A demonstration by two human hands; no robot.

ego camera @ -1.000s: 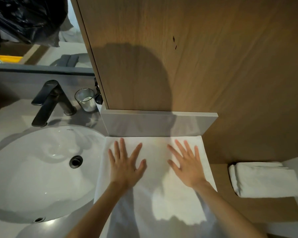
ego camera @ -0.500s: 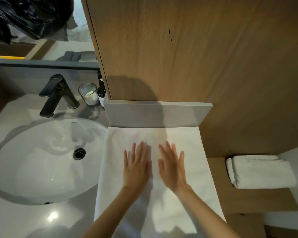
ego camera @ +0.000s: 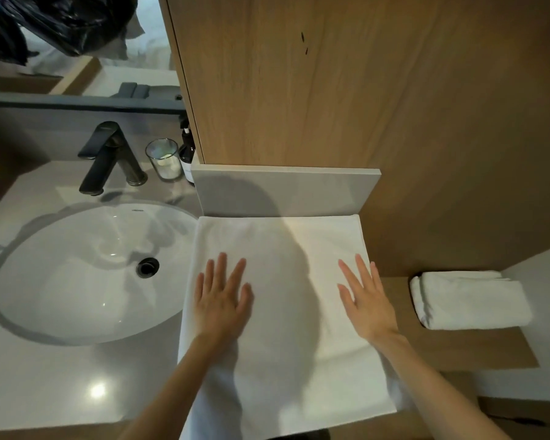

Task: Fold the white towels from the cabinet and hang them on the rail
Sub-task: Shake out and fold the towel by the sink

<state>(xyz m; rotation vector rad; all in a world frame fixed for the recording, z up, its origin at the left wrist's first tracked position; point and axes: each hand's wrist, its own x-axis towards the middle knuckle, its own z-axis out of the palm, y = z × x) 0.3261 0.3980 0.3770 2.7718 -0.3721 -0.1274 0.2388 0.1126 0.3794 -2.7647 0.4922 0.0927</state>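
A white towel (ego camera: 283, 249) lies flat on the grey counter (ego camera: 45, 376), just right of the sink, its far edge against a low grey upstand. My left hand (ego camera: 221, 301) presses flat on the towel's left part, fingers straight and spread. My right hand (ego camera: 364, 301) lies flat near the towel's right edge, fingers straight. A second white towel (ego camera: 470, 300), folded into a thick block, sits on a lower wooden shelf (ego camera: 458, 350) at the right. No rail is in view.
A white oval sink (ego camera: 86, 274) with a black faucet (ego camera: 108, 157) fills the left. Behind it stand a glass tumbler (ego camera: 164, 163) and a dark pump bottle (ego camera: 187, 154). A wooden cabinet panel (ego camera: 331, 90) rises straight behind the towel. A mirror is at top left.
Both hands slid apart across the towel, from close together in the middle out toward its left and right sides. The towel stays flat where it was.
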